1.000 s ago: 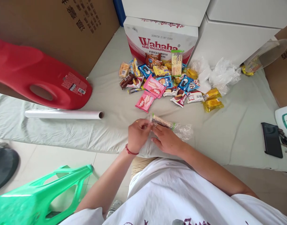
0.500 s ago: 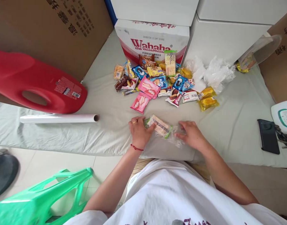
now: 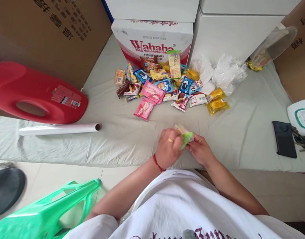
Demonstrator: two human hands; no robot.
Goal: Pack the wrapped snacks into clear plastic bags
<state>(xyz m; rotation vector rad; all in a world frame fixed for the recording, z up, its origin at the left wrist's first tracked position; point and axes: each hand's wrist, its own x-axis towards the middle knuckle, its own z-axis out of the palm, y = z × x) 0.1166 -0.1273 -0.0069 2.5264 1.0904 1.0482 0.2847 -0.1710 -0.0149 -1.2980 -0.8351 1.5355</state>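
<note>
Both my hands meet over the near edge of a grey sheet [image 3: 122,132]. My left hand [image 3: 168,149], with a gold ring and a red wrist cord, and my right hand [image 3: 200,150] hold a small snack packet with a green end [image 3: 184,135] between them. The packet is blurred and mostly covered by my fingers. Farther back lies a pile of wrapped snacks [image 3: 164,88], among them two pink wafer packs [image 3: 144,109] and yellow packets [image 3: 217,105].
A Wahaha carton [image 3: 152,39] and white boxes stand behind the pile, with crumpled clear bags [image 3: 226,73] to its right. A red jug [image 3: 35,94] and a film roll [image 3: 59,128] lie left. A black phone [image 3: 284,143] lies right. A green plastic stool [image 3: 43,212] is at lower left.
My hands were apart at the two ends of the packet and its clear wrap. Now they have come together to the right and the packet is bunched between them.
</note>
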